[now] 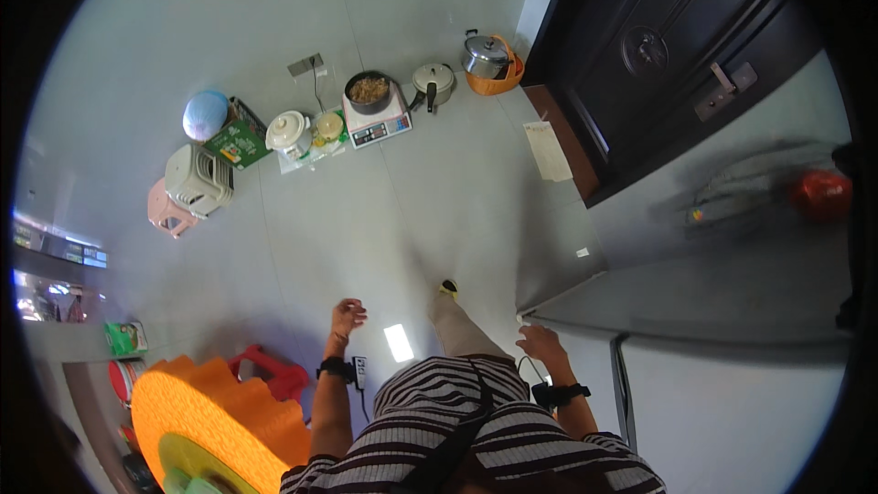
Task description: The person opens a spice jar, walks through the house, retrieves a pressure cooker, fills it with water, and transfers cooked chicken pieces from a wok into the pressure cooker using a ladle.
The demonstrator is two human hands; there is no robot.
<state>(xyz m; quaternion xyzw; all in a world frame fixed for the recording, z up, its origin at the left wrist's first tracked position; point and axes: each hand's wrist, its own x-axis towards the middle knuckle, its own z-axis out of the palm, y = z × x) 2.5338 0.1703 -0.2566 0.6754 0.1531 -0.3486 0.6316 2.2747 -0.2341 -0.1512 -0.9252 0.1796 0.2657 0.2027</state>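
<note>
My left hand hangs over the tiled floor with bent fingers apart and nothing in it. My right hand, also holding nothing, is beside the edge of a white appliance at the right. Both wrists wear black straps with small devices. Ahead, along the wall, a dark pot of brown food sits on a digital scale. Right of it stand a pressure cooker and a steel lidded pot in an orange basket. Left of the scale is a white lidded cooker.
A dark door is at upper right, with a flattened piece of cardboard by its sill. Stacked stools, a green box and a blue round bundle stand at left. An orange-covered table and red stool are at lower left.
</note>
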